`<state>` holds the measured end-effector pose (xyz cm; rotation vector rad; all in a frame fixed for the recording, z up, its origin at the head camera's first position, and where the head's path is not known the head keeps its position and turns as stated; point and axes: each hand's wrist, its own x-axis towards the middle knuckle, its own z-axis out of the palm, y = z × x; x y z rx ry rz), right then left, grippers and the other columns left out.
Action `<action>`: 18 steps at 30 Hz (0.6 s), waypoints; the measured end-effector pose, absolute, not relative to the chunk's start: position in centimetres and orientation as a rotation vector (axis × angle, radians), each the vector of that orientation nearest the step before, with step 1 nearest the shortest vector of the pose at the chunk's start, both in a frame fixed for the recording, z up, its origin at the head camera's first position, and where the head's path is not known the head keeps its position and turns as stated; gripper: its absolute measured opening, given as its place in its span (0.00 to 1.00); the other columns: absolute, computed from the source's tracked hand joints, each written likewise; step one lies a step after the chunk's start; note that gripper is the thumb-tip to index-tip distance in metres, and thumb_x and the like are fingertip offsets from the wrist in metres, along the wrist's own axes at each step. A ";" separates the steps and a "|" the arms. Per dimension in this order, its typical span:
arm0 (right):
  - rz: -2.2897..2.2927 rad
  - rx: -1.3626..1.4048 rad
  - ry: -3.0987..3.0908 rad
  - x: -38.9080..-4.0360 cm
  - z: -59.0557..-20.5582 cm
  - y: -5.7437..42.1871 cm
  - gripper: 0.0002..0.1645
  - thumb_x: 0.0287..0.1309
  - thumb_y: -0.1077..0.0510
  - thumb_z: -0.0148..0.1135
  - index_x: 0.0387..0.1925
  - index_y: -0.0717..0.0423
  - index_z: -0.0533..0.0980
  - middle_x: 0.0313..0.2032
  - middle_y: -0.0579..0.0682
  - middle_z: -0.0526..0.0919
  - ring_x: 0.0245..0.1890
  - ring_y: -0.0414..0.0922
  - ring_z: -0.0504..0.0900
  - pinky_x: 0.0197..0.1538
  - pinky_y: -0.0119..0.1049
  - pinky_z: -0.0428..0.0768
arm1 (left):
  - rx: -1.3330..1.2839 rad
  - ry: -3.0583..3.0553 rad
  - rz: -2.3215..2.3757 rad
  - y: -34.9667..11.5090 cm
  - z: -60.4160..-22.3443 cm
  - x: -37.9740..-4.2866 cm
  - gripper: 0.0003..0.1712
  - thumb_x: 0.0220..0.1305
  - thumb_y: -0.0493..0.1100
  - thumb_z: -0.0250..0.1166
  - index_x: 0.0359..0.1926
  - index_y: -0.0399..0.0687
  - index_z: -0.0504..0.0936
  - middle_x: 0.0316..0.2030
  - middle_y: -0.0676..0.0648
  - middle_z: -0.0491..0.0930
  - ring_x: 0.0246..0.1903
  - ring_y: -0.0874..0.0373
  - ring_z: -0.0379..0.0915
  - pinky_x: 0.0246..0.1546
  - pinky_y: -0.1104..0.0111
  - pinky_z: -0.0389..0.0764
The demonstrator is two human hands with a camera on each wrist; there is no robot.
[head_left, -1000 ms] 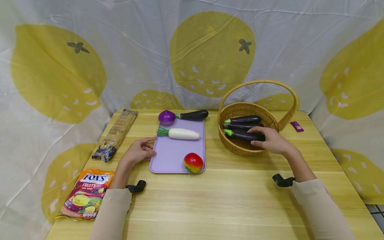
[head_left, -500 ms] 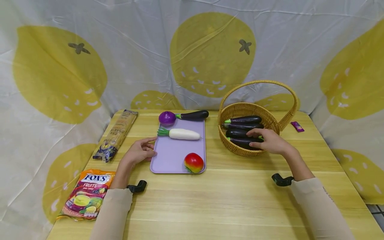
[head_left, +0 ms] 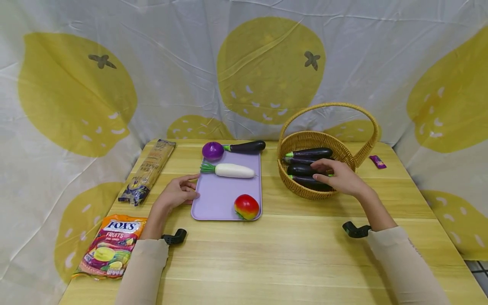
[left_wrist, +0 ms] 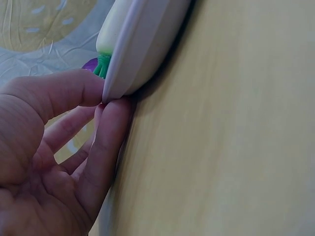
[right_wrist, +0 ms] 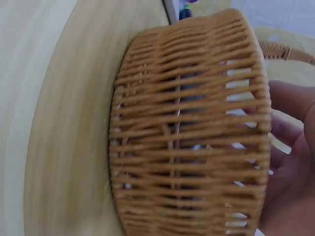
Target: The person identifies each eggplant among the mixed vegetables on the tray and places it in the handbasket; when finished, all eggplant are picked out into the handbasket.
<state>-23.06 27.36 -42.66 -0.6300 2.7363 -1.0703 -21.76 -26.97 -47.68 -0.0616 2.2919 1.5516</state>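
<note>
My right hand is over the front right of a wicker basket, thumb and fingers apart above several dark eggplants with green stems. In the right wrist view, the basket wall hides most of its contents and the fingers lie beyond its rim. The fingertips of my left hand touch the left edge of a lilac tray. Seen from the left wrist, two of them sit right at the tray rim. On the tray lie a white radish and a red-and-yellow fruit.
A purple onion and another eggplant are at the tray's back edge. Farther left lie a noodle packet and a Fox's candy bag. A small purple wrapper is right of the basket, whose tall handle arches over it.
The eggplant under my right hand has moved toward the basket's front, baring another behind it. That hand has let go and drawn slightly up and left. My left hand stays put.
</note>
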 end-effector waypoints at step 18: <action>-1.350 -0.593 2.646 -23.1 -41.0 21.5 0.26 0.75 0.48 0.59 0.68 0.53 0.73 0.62 0.57 0.80 0.61 0.52 0.80 0.62 0.52 0.81 | -0.054 2.311 1.544 -27.0 -47.8 -21.9 0.46 0.62 0.31 0.71 0.79 0.49 0.64 0.50 0.37 0.74 0.37 0.58 0.78 0.35 0.63 0.88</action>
